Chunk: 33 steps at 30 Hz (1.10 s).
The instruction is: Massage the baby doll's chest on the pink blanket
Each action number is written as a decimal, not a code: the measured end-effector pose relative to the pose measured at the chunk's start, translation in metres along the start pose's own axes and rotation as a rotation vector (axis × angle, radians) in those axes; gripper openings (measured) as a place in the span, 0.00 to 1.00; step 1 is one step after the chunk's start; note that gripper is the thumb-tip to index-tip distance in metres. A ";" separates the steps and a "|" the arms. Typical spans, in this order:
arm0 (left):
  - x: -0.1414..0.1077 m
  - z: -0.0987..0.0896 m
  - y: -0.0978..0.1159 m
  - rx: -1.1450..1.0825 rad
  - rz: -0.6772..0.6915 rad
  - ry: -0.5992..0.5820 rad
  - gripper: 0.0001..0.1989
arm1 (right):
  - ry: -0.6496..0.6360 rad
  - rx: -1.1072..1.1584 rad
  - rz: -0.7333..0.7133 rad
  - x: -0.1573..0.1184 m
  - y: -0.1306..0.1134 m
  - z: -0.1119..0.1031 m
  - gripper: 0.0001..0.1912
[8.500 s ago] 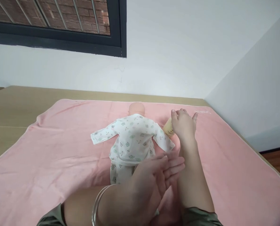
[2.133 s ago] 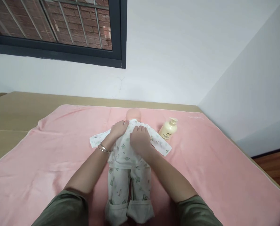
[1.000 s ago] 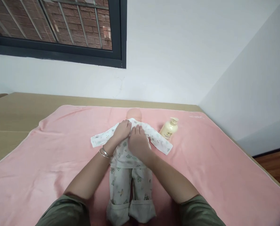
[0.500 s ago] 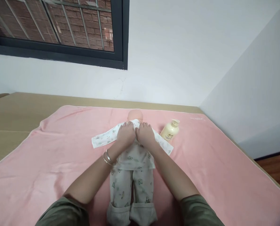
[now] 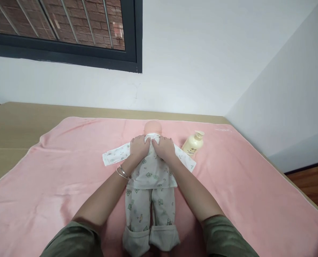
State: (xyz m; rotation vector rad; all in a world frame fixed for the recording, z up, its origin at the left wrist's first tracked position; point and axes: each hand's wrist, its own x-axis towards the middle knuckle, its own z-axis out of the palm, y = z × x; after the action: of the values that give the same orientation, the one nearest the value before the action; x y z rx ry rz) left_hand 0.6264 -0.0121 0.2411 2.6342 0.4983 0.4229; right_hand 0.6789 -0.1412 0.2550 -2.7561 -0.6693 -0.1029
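Observation:
A baby doll (image 5: 153,171) lies lengthwise on a pink blanket, its bald head at the far end. It wears a white printed long-sleeved top and matching trousers with turned-up cuffs; both sleeves stretch out sideways. My left hand (image 5: 139,147) is wrapped over the doll's left-side shoulder as I see it, thumb on the upper torso. Opposite it, my right hand (image 5: 164,147) curls over the other shoulder, its thumb pointing inward. The fingertips are partly hidden beyond the shoulders. Silver bangles circle my left wrist.
A pale yellow pump bottle (image 5: 193,143) leans beside the doll's right-side sleeve. The pink blanket (image 5: 236,185) covers most of the wooden surface (image 5: 6,125). White walls rise behind and at right, with a dark-framed barred window (image 5: 133,53) at upper left.
My hands have moved slightly apart, from the middle of the upper torso outward to the shoulders, and the collar between them now shows more. The camera view has shifted a little.

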 end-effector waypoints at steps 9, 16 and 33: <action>-0.003 -0.003 0.003 0.076 -0.024 0.007 0.24 | 0.077 -0.046 -0.013 -0.006 -0.002 0.005 0.27; -0.006 -0.006 0.006 0.112 -0.012 0.001 0.22 | 0.037 -0.046 -0.009 -0.003 -0.001 0.002 0.28; -0.008 -0.014 0.001 0.146 0.153 -0.057 0.18 | 0.104 -0.086 -0.255 -0.033 -0.012 0.006 0.27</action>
State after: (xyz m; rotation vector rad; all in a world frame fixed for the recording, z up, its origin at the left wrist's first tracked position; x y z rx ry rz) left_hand 0.6148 -0.0117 0.2519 2.8278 0.3220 0.3688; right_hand 0.6443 -0.1439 0.2483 -2.7095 -1.0048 -0.3348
